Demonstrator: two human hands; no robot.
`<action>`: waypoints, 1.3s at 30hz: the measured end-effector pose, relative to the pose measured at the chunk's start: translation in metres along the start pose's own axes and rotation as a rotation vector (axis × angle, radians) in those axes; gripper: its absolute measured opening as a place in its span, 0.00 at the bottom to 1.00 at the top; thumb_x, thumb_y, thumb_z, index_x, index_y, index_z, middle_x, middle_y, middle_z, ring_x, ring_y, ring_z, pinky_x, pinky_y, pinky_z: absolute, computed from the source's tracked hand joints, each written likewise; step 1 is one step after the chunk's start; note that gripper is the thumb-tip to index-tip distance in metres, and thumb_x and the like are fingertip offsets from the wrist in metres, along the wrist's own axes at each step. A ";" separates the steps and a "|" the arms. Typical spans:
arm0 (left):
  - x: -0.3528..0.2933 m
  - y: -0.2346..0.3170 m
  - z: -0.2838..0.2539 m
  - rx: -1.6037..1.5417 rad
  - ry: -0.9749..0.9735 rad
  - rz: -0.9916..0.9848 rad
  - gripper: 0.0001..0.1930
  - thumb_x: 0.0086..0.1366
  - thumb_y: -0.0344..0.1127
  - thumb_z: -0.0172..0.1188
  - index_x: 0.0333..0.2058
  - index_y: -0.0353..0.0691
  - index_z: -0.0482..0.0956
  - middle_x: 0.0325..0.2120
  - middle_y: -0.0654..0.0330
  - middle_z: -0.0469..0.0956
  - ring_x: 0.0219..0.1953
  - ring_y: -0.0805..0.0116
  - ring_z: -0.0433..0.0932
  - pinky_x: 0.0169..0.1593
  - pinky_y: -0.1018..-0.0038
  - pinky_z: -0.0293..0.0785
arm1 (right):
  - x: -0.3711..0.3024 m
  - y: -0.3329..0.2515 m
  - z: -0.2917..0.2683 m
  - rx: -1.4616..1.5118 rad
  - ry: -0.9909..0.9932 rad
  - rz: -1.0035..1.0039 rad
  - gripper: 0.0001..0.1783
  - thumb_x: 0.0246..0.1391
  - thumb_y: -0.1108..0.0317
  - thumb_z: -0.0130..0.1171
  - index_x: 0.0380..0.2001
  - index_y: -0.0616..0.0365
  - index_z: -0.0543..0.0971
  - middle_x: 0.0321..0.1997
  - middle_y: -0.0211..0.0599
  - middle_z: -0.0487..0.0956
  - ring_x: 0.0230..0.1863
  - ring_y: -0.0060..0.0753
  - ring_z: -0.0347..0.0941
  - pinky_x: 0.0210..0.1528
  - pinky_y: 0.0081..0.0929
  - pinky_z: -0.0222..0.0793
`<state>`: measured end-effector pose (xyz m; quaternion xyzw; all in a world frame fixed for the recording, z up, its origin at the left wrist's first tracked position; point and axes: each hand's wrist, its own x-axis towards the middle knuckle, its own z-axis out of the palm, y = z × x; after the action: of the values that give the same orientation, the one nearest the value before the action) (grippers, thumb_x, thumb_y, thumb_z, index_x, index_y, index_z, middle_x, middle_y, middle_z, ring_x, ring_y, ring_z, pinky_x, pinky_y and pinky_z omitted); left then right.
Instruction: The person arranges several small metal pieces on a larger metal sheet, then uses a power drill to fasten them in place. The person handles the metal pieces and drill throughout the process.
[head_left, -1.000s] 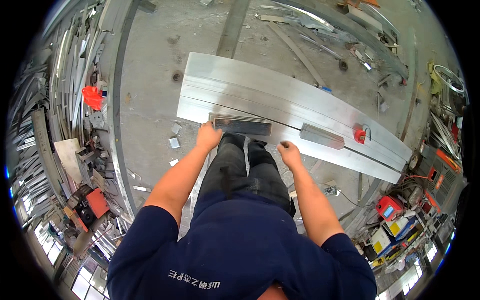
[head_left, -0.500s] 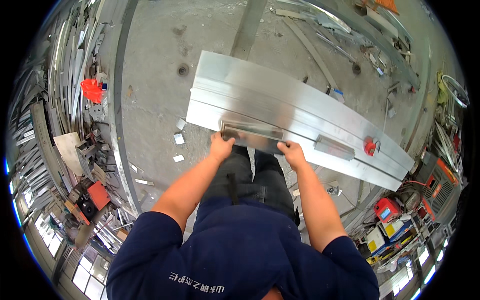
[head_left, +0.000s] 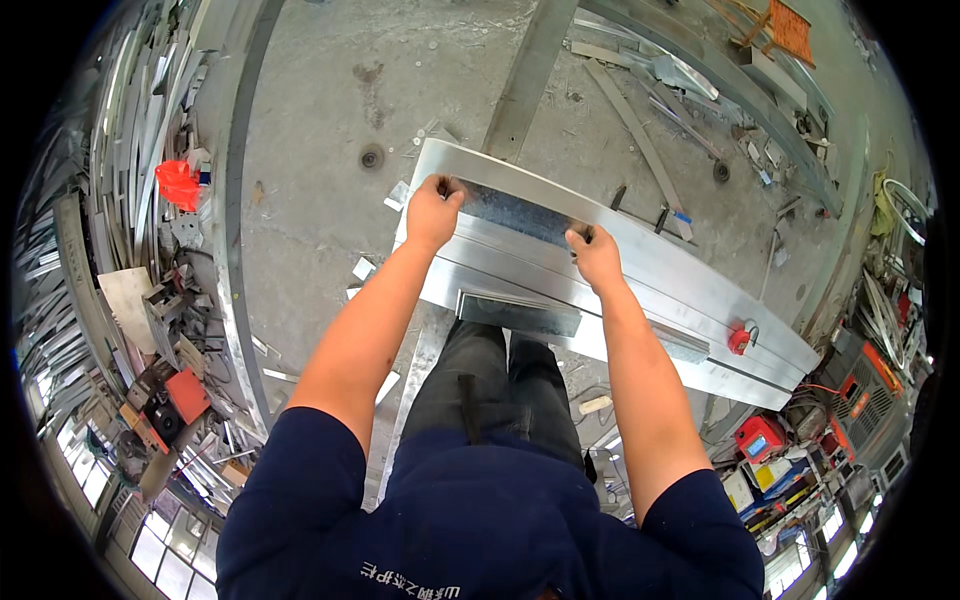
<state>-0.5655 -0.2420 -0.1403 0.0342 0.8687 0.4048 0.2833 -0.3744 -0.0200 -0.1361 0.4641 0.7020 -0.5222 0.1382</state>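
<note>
Held plate: a dark grey, flat, rectangular metal strip [head_left: 515, 214], long and narrow, its face mottled and dull
Ends: left end in the left hand [head_left: 433, 212], right end in the right hand [head_left: 597, 257]
Pose: lengthwise between them, slanting in view, right end nearer the body
Place: over the far part of the long silver metal panels [head_left: 660, 270]; contact beneath unclear

Panel [head_left: 500, 258] lies open between dark plate [head_left: 515, 214] and plate stack [head_left: 520, 315]; right forearm [head_left: 637, 390] seemingly bars rightward passage.
</note>
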 end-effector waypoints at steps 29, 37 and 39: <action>0.017 -0.033 0.015 -0.195 -0.214 -0.056 0.27 0.51 0.19 0.53 0.54 0.27 0.73 0.46 0.53 0.79 0.52 0.66 0.75 0.57 0.74 0.68 | 0.007 0.041 0.000 0.373 0.313 0.294 0.16 0.51 0.67 0.61 0.39 0.69 0.83 0.33 0.40 0.81 0.34 0.29 0.73 0.37 0.28 0.69; 0.022 -0.044 0.016 -0.221 -0.228 -0.018 0.25 0.50 0.20 0.54 0.51 0.32 0.77 0.49 0.51 0.75 0.51 0.60 0.76 0.57 0.72 0.70 | 0.014 0.053 0.004 0.437 0.331 0.252 0.13 0.52 0.69 0.58 0.36 0.68 0.83 0.30 0.38 0.80 0.31 0.29 0.72 0.34 0.28 0.67; 0.021 -0.042 0.015 -0.206 -0.218 -0.024 0.25 0.50 0.22 0.55 0.50 0.36 0.80 0.50 0.51 0.74 0.52 0.58 0.76 0.57 0.71 0.70 | 0.014 0.055 0.005 0.447 0.332 0.231 0.13 0.52 0.69 0.57 0.36 0.69 0.83 0.32 0.37 0.80 0.32 0.27 0.71 0.35 0.27 0.67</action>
<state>-0.5686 -0.2533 -0.1880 0.0382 0.7870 0.4822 0.3831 -0.3391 -0.0160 -0.1809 0.6388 0.5255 -0.5614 -0.0257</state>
